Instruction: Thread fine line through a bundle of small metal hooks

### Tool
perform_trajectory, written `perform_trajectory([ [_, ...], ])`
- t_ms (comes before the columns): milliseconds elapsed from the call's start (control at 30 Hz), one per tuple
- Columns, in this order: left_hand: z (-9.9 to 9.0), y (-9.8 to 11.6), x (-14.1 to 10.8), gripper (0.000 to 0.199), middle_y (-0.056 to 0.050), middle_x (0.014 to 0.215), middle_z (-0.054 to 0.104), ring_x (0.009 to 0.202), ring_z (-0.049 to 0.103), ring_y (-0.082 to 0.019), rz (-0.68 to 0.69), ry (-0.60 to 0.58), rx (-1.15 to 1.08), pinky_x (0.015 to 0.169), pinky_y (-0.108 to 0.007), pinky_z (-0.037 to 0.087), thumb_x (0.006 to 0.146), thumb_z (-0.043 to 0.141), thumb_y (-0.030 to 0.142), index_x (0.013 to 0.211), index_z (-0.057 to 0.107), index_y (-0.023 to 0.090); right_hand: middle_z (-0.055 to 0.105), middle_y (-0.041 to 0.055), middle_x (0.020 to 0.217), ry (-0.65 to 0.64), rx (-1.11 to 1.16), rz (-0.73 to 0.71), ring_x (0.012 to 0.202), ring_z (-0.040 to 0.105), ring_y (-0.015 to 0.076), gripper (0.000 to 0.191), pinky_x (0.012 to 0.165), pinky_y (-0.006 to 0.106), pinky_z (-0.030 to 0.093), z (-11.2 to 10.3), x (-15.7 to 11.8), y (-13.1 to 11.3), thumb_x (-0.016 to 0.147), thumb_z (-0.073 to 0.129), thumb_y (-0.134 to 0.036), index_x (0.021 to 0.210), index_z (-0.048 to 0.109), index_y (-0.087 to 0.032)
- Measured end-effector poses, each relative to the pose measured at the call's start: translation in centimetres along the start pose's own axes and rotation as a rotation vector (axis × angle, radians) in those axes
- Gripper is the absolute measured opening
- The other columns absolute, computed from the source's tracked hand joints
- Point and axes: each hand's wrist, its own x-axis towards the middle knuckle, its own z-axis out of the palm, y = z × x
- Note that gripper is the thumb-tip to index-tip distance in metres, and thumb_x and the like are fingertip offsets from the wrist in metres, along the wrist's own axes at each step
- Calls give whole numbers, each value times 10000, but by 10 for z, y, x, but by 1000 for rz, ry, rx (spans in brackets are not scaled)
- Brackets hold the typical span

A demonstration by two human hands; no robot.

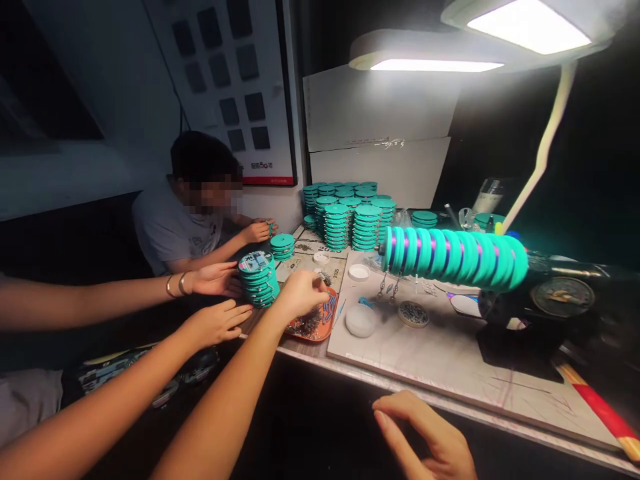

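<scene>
One poster (240, 90) reads "50年"; left hand (303, 293) over orange tray (324, 331).

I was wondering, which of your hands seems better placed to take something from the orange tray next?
Probably the left: your left hand reaches over the orange tray, while your right hand hangs farther away, in front of the pale board.

my right hand (430, 437) has open air toward the white bowl (361, 321), while the teal discs (457, 257) block farther right and a co-worker's hand (215, 323) crowds my left arm (237, 383).
</scene>
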Motion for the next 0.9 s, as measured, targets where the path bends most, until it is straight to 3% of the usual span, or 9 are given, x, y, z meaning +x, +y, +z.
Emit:
perform_trajectory([
  [67,6,0,-35,130,31,634,523,550,439,-80,14,-84,-237,486,-197,342,588,684,175,663,580,154,608,-21,670,24,30,57,635,571,112,96,602,173,431,-2,3,-4,763,597,-299,700,626,-233],
  [133,20,-7,-71,181,55,571,454,421,294,-40,-55,-181,-485,382,-183,201,557,655,249,671,544,162,608,-13,669,41,52,111,640,568,120,134,604,179,439,-3,5,-8,753,606,-327,676,625,-220],
  [200,39,-18,-99,205,64,546,433,382,180,-19,-160,-254,-693,366,-185,109,547,628,266,677,506,166,606,-11,665,39,68,146,633,566,120,160,602,176,445,-3,7,-10,748,609,-348,669,626,-210],
  [267,55,-29,-116,205,57,537,451,379,179,-19,-243,-280,-861,361,-185,93,546,616,257,675,480,173,606,-15,664,30,68,148,627,569,112,164,602,166,449,-3,6,-10,752,603,-349,673,625,-207],
  [400,72,-43,-126,218,51,527,482,382,206,-22,-351,-257,-1091,355,-169,80,561,639,230,681,465,176,608,-9,648,-36,-8,80,602,581,118,164,576,171,467,-5,5,-6,776,578,-323,682,618,-195],
  [633,76,-49,-131,222,21,601,550,363,177,13,-424,-315,-1326,340,-126,92,555,710,175,675,527,142,609,-9,658,-91,-104,-18,602,582,111,143,565,165,470,-4,6,0,814,536,-277,720,605,-193],
  [900,81,-44,-133,174,42,465,485,378,298,-19,-419,-207,-1277,338,-122,131,533,675,129,631,532,146,625,-17,679,-127,-139,-101,612,597,103,93,569,156,470,-4,5,0,813,535,-221,745,596,-200],
])
